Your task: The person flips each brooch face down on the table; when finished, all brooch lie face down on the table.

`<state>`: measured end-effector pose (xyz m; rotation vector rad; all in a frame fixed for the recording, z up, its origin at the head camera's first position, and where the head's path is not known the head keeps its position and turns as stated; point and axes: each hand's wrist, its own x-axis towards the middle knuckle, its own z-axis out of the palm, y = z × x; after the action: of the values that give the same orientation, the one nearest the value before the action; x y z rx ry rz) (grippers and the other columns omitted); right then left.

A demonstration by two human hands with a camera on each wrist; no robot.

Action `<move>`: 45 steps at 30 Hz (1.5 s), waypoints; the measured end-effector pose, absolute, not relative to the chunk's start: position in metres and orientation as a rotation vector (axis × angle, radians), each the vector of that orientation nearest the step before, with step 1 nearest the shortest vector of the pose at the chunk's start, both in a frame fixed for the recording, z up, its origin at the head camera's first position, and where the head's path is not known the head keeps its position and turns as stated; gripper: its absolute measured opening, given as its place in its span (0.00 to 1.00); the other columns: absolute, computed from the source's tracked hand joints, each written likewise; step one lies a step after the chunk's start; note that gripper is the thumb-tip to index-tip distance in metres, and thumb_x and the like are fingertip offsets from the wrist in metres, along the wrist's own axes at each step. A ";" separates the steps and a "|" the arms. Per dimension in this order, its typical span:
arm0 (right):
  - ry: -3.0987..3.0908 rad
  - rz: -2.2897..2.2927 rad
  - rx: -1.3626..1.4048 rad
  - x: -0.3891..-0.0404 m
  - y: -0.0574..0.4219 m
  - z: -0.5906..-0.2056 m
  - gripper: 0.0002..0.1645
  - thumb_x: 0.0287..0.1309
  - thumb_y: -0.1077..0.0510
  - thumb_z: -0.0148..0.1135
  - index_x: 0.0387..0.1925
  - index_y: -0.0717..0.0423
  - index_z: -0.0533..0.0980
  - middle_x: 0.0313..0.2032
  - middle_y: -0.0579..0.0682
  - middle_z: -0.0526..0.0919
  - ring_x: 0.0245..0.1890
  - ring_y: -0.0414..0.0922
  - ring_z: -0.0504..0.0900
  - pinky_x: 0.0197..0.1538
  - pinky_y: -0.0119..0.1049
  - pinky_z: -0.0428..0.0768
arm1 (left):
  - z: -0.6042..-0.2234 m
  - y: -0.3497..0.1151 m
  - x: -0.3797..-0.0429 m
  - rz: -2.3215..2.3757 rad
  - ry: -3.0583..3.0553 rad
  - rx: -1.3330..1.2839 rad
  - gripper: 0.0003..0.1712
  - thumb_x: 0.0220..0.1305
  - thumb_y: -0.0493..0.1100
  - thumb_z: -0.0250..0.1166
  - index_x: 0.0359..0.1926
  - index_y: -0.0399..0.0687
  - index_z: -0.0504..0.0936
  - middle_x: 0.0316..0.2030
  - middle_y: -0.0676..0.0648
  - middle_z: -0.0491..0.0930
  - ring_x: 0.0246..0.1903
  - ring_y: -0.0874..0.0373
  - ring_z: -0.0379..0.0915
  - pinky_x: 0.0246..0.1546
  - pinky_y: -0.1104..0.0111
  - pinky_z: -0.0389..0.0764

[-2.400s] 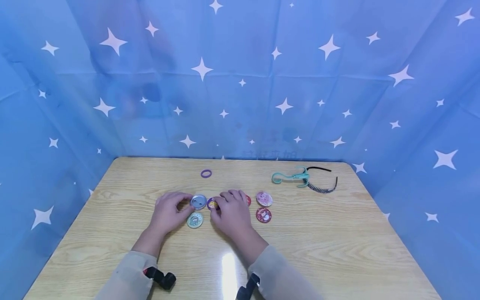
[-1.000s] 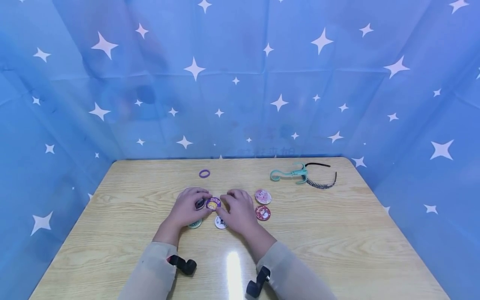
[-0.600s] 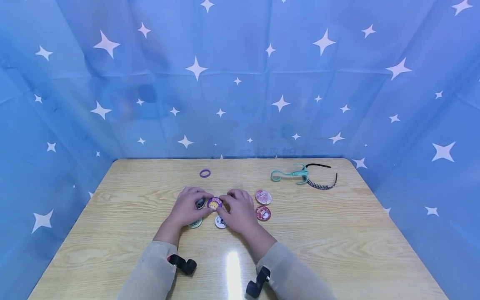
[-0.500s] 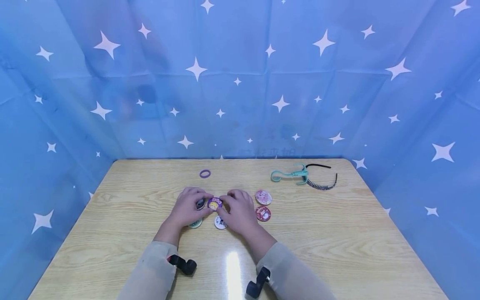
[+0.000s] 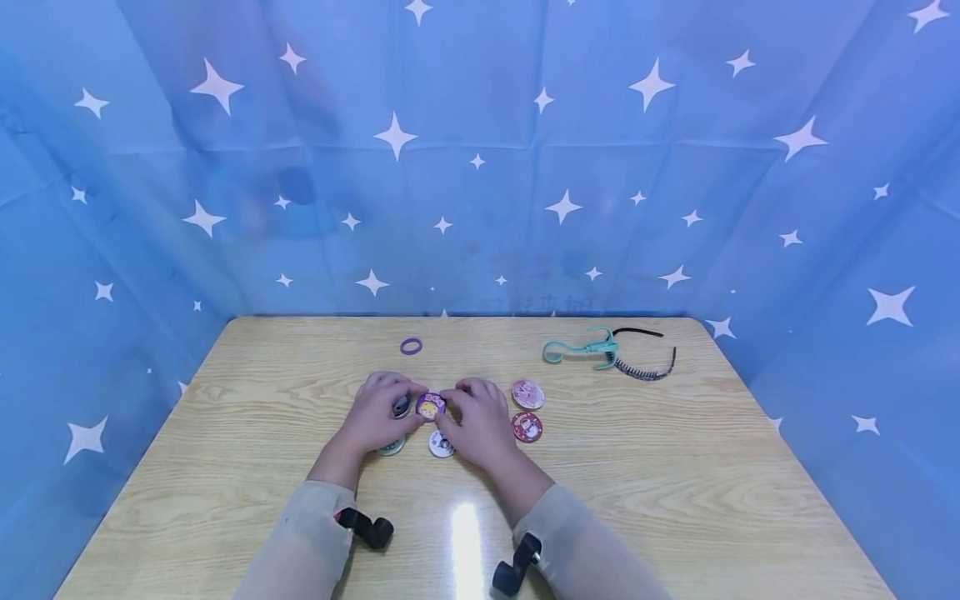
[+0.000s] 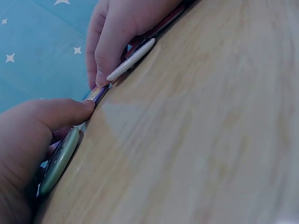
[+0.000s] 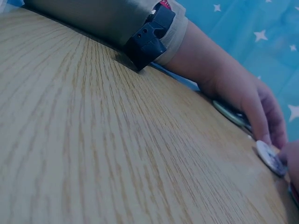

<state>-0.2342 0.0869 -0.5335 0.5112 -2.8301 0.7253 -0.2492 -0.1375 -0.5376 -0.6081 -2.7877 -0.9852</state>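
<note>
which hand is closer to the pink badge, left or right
Right. The right hand is just to the left of the pink badge; the left hand is farther left, on the far side of the purple badge.

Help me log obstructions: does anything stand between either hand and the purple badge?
Nothing visible blocks contact: the left hand and right hand both hold the purple badge at its rim. A grey badge lies between the left palm and the purple badge, but finger and thumb reach around it.
</note>
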 end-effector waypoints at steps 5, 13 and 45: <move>-2.830 0.720 0.510 -0.234 0.087 -0.532 0.25 0.67 0.40 0.70 0.61 0.43 0.85 0.65 0.51 0.79 0.70 0.54 0.69 0.76 0.56 0.60 | -0.537 -0.137 -0.249 -0.983 -2.784 -0.618 0.26 0.63 0.50 0.78 0.61 0.55 0.88 0.59 0.47 0.81 0.69 0.42 0.63 0.71 0.39 0.61; -2.851 0.692 0.526 -0.234 0.086 -0.532 0.26 0.69 0.40 0.68 0.63 0.44 0.84 0.65 0.51 0.79 0.70 0.55 0.69 0.76 0.57 0.59 | -0.537 -0.138 -0.249 -0.982 -2.785 -0.629 0.24 0.64 0.51 0.78 0.60 0.56 0.89 0.58 0.47 0.81 0.69 0.41 0.63 0.71 0.37 0.61; -2.723 0.990 0.484 -0.236 0.090 -0.534 0.25 0.65 0.48 0.77 0.63 0.39 0.85 0.55 0.40 0.89 0.65 0.57 0.76 0.71 0.59 0.67 | -0.538 -0.136 -0.252 -1.211 -2.714 -0.498 0.23 0.62 0.42 0.81 0.59 0.54 0.90 0.53 0.48 0.89 0.72 0.37 0.65 0.73 0.36 0.61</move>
<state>-0.2361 0.0898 -0.5335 0.4837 -2.7233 0.9902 -0.2520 -0.1364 -0.5382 -0.4976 -2.7143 -1.2110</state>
